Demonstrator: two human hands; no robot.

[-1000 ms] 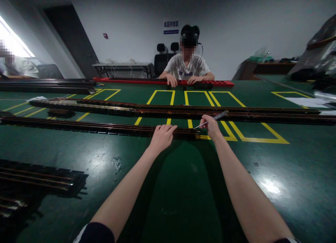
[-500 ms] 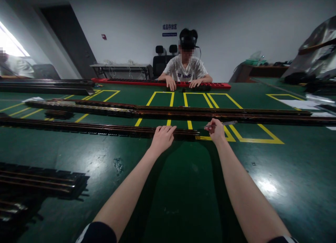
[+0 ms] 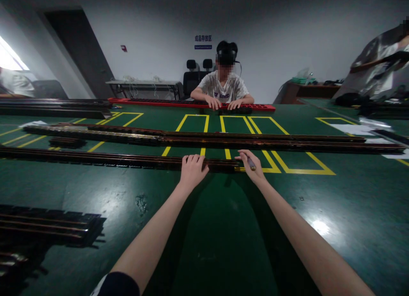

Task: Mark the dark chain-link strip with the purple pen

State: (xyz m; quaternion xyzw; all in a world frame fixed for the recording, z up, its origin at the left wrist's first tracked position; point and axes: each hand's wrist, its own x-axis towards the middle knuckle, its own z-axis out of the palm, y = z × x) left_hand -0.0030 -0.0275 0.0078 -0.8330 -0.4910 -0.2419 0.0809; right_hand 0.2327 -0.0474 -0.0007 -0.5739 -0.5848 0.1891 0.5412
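Note:
A long black strip [image 3: 143, 160] with thin copper-coloured lines lies across the green table, its right end close to my right hand. My left hand [image 3: 192, 170] is over the strip near that end, fingers bent across its top and thumb on the near side. In my right hand [image 3: 251, 166] is a slim pen-like tool [image 3: 252, 163] with a translucent handle, closed between the fingers. Its handle end points back toward me; the tip, at the strip's right end, is too small to make out.
Beyond lies a bundle of similar long strips [image 3: 271, 142]. More black strips [image 3: 51, 225] are stacked at the near left. Yellow tape outlines [image 3: 303, 172] mark the table. Opposite, a person [image 3: 223, 87] works at a red frame [image 3: 265, 108]. White papers [image 3: 351, 129] lie right.
My right hand has turned and moved left to the strip's end, swinging the tool's handle from pointing right to pointing toward me. My left hand stays on the strip, its thumb lower.

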